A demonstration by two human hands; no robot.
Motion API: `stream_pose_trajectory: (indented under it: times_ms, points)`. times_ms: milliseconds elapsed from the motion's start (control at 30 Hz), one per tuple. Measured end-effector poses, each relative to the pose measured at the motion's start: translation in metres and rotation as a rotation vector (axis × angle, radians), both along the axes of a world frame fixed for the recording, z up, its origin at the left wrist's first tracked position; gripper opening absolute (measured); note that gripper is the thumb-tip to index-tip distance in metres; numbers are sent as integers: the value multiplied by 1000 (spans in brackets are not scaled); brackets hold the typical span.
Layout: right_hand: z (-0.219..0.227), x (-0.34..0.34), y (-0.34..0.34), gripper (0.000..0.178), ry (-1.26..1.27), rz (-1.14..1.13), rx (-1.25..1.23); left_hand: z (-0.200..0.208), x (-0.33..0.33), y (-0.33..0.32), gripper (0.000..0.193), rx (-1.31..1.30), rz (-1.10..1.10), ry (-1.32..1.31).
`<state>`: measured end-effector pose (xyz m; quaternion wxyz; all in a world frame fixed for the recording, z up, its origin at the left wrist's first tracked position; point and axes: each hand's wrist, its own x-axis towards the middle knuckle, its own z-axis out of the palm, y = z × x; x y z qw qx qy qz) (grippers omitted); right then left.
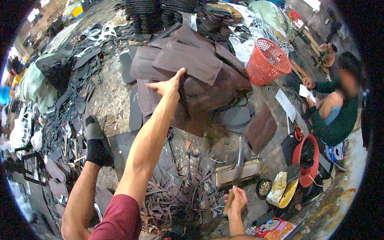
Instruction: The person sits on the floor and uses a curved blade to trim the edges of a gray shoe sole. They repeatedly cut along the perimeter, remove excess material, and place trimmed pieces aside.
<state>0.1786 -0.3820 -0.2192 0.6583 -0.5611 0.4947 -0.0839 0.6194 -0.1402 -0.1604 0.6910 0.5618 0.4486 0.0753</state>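
Observation:
My left hand (169, 87) reaches out over a pile of dark brown moulded sheets, thumb and forefinger spread wide. The forefinger's tip meets the edge of the top brown sheet (190, 60), and the thumb lies over a lower brown sheet (147, 96). Its other fingers are mostly out of sight. Low in the view, my right hand (237, 201) is closed around the wooden handle of a knife (239, 166), whose long blade points up and away. Beneath that blade lies a pale rectangular block (249, 173), perhaps a sharpening stone.
A red perforated basket (269, 62) stands beyond the pile. Brown and black offcuts (186, 192) cover the floor nearby. To the right are a red basin (309, 162), scissors (298, 134) and a cut-open container (283, 190). Another person (340, 116) sits there holding white paper.

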Motion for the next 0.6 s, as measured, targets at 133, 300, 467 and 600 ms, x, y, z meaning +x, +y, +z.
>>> stream_pose_trajectory:
  times_ms: [133, 300, 467, 600]
  points:
    - [-6, -7, -3, 26, 0, 128, 19, -1, 11, -4, 153, -3, -6, -33]
    - [-12, -126, -43, 26, 128, -2, -174, 12, -4, 6, 132, 56, 36, -94]
    - [8, -119, -32, 24, -55, -14, -222, -13, -112, 63, 123, 184, -58, -411]
    - [-11, -68, -40, 34, -117, 156, -129, -29, -237, 125, 107, 179, -352, -351]
